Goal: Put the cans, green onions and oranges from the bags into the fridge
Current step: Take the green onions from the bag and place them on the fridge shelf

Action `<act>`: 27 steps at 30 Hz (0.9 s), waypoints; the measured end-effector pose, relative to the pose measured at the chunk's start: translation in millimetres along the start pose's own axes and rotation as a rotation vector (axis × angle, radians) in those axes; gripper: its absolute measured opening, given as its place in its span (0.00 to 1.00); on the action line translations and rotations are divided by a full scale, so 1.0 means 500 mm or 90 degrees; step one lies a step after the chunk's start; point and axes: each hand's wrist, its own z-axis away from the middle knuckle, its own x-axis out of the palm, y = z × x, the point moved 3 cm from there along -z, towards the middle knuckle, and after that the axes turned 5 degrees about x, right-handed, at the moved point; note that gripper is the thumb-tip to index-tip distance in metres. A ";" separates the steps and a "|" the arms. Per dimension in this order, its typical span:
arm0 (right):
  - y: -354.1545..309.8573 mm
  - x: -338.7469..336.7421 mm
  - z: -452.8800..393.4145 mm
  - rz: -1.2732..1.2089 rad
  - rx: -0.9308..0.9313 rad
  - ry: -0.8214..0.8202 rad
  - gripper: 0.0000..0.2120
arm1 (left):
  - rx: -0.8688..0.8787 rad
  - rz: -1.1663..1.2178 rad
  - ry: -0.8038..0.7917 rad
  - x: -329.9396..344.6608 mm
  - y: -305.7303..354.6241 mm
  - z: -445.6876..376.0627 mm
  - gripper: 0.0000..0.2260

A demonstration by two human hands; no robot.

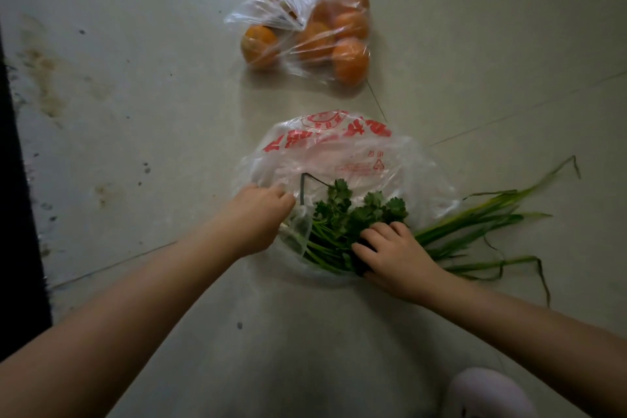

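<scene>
On the floor, the left hand (263, 214) pinches the printed bag (339, 153) open for access. The right hand (393, 256) grasps the green onions (475, 224) inside for removal.

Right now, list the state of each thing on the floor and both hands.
Clear plastic bag of oranges: closed, full, untouched.
White red-printed plastic bag: open, leafy herbs inside.
Long green onions: lying partly out of the bag.
Left hand: grips bag's edge.
Right hand: resting on greens.
</scene>
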 end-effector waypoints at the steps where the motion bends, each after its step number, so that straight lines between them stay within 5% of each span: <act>1: -0.001 -0.001 -0.001 0.004 0.009 0.028 0.15 | 0.018 0.012 0.012 -0.004 -0.002 -0.001 0.18; 5: 0.019 -0.020 -0.002 0.002 0.024 0.124 0.09 | 0.105 0.085 0.117 -0.031 -0.007 0.025 0.15; 9: 0.049 -0.050 -0.003 -0.023 0.112 0.098 0.06 | 0.089 -0.009 -0.036 -0.007 -0.007 0.045 0.16; 13: 0.031 -0.078 -0.035 -0.134 0.133 0.025 0.11 | 0.033 -0.032 -0.026 -0.005 -0.024 0.061 0.15; 19: -0.054 -0.081 -0.121 -0.198 0.026 0.116 0.11 | 0.008 -0.075 0.017 -0.015 -0.023 0.051 0.15; 23: -0.063 -0.062 -0.156 -0.151 0.064 -0.015 0.22 | -0.041 -0.095 -0.038 -0.019 -0.023 0.039 0.13; 27: -0.038 -0.049 -0.131 -0.092 0.142 -0.071 0.19 | -0.127 -0.071 -0.078 -0.022 -0.033 0.040 0.12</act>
